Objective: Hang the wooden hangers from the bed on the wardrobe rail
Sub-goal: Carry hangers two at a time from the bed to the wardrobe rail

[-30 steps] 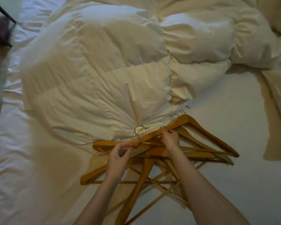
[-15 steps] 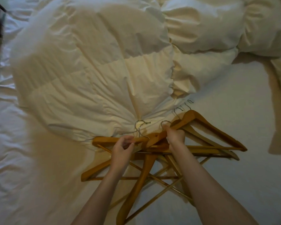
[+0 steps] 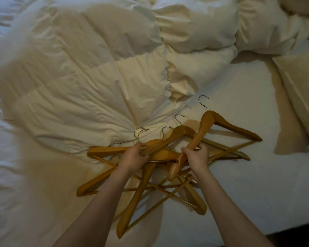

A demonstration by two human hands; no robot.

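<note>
- Duvet (image 3: pixel 82 72): cream, quilted, puffy and creased; bunched on the bed (image 3: pixel 248 175) beyond the hanger pile and to its left, its edge touching the pile's hooks.
- Hanger pile (image 3: pixel 146 186): several wooden hangers, honey-coloured, smooth and glossy, with curved shoulders, thin straight trouser bars and silvery wire hooks; crossed over one another on the white sheet, flat and tangled. All are on the bed; no wardrobe rail is in view.
- Left hand (image 3: pixel 134 157): over the pile's upper left, fingers curled round the neck of one hanger just below its metal hook (image 3: pixel 140 133), gripping it.
- Raised hanger (image 3: pixel 205 129): tilted clear of the pile on its right side, hook pointing away towards the duvet, one shoulder passing down through the right hand.
- Right hand (image 3: pixel 197 157): just right of the left hand, fingers closed round that shoulder of the raised hanger.
- Pillow (image 3: pixel 300 90): cream, flat, well to the right of the pile.
- Step, as judged: gathering, the hangers being sorted loose from the tangle. The next move likely calls for freeing crossed bars, aligning hooks one way, then carrying the bunch to the rail.
</note>
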